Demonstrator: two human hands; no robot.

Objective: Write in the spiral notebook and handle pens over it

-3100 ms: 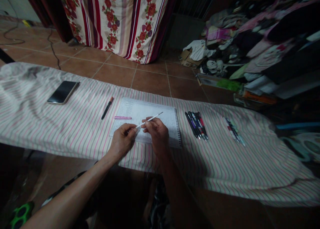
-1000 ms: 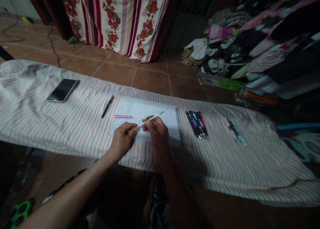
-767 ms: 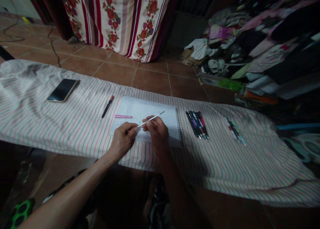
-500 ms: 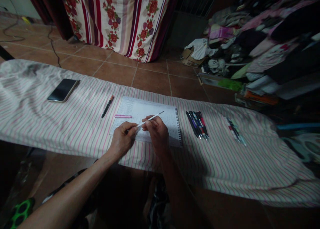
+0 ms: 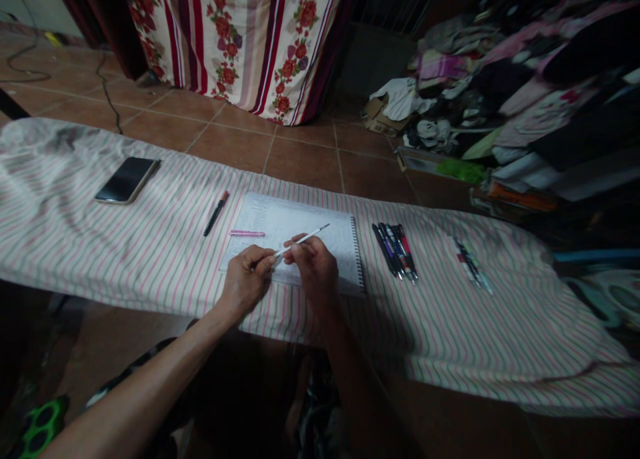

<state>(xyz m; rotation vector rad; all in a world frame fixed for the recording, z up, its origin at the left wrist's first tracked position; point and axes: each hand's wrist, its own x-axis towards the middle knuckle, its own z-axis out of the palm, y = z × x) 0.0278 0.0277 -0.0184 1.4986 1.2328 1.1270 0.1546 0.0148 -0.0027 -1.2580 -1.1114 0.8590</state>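
A thin white pen refill (image 5: 310, 235) with a dark, narrow tip slants up to the right above the notebook. Its lower end is pinched by my left hand (image 5: 249, 272), thumb against fingers. My right hand (image 5: 315, 264) grips the same refill around its middle, the tip sticking out past the fingers. Beneath both hands lies an open spiral notebook (image 5: 315, 213) with faint writing on its page. On the page's left part rests a pink pen barrel (image 5: 247, 233), close to my left hand. A black pen with an orange end (image 5: 216, 213) lies left of the notebook.
Several pens (image 5: 395, 251) lie in a row right of the notebook, with another small group of pens (image 5: 471, 265) further right. A phone (image 5: 127, 180) is at the left on the striped cloth (image 5: 175, 259). Heaped clothes (image 5: 465, 79) and a floral curtain (image 5: 240, 39) stand beyond.
Almost nothing differs. Both hands keep their hold on the refill, whose tip has shifted very slightly to the right.
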